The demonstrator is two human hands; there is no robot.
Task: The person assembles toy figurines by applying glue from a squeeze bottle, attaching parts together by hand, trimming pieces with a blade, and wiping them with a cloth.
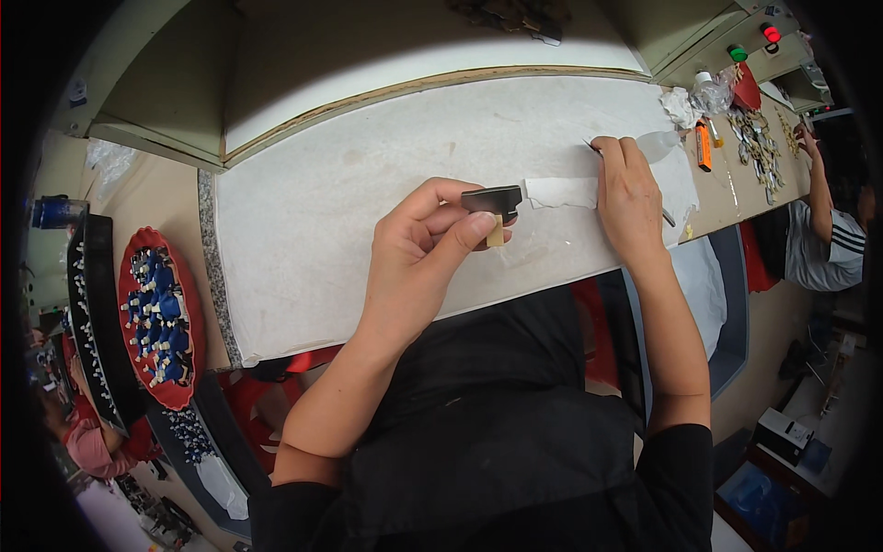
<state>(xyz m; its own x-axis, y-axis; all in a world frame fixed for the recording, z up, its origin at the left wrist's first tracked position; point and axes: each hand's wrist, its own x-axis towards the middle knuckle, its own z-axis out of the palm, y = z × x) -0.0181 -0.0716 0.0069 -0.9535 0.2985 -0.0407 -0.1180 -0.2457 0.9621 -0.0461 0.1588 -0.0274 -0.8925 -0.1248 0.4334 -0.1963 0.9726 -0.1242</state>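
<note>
My left hand (414, 244) is closed, thumb and fingers pinching a flat black piece (490, 199) above the white work surface (322, 212). A small cream-coloured block (497, 232) shows under the black piece, by the thumb tip. To the right, my right hand (630, 198) is closed too, its fingers bent down near the surface. A thin pale tip shows at its fingertips and a dark end below the palm; what it grips is mostly hidden. A torn strip of white paper (559, 192) lies between the hands, reaching up to the right hand.
Beyond my right hand are a translucent bottle (657, 144), an orange box (704, 145), crumpled tissue (679, 107) and scattered metal pieces (759, 156). At left stands a red oval basket (189, 368) of blue-and-white pieces. Another person's arm (819, 184) is at far right.
</note>
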